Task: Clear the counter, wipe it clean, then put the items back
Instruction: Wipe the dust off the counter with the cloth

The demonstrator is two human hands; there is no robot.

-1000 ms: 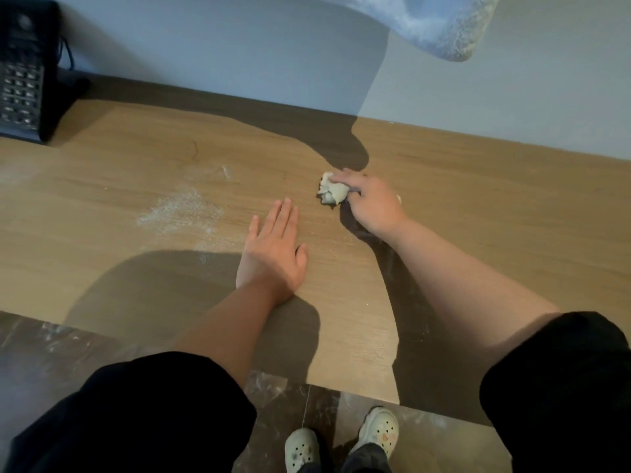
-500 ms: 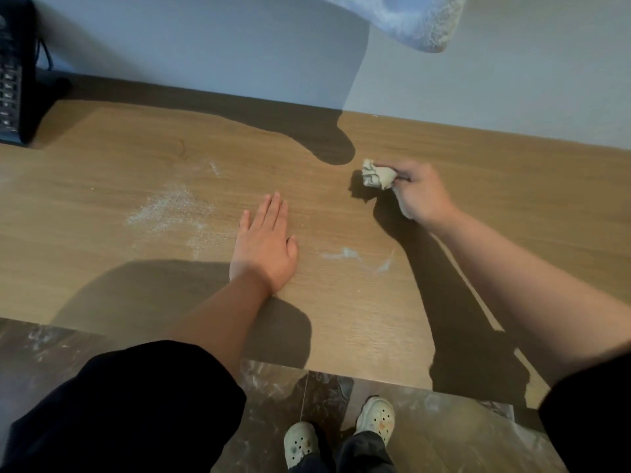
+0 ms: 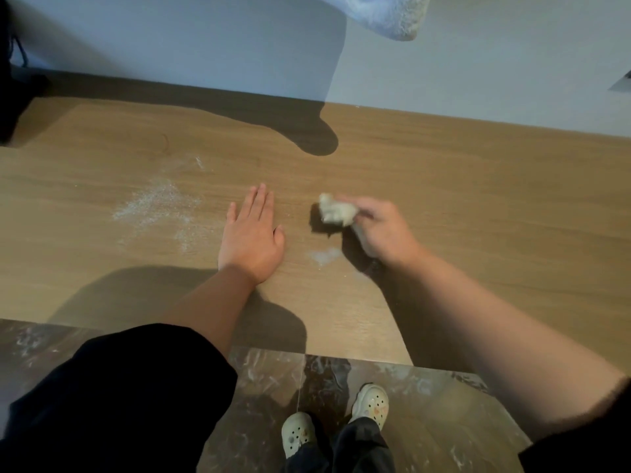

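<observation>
Two hands of yours are over the wooden worktop [image 3: 478, 199]. Your left hand [image 3: 251, 238] lies flat on it, palm down, with the fingers straight and close together and the thumb out to the side. Its grip is fully open and has hold of nothing.

To the right of the left hand, near it but apart, is your right hand [image 3: 386, 230]. It is blurred, yet its grip is plainly closed round a crumpled pale cloth [image 3: 336, 213]. The cloth sticks out past the fingers toward the left hand, level with that hand's fingers. A dark shadow sits right under the cloth, and the blur hides whether it touches the wood.

Just right of the left hand's thumb, on the near side of the cloth, a small white smear [image 3: 324, 256] marks the worktop. Left of the left hand, close beside the little finger, spreads a wider dusting of white powder [image 3: 160, 206].

Far to the left of the left hand, a black object [image 3: 13, 97] stands against the wall, cut off by the edge of the view. Beyond the left hand and to its right, a pale fluffy towel [image 3: 392, 15] hangs into the top of the view.

On the near side of the left hand, past the worktop's edge, lies a dark marbled floor [image 3: 266, 377] with your pale clogs [image 3: 297, 431] on it.
</observation>
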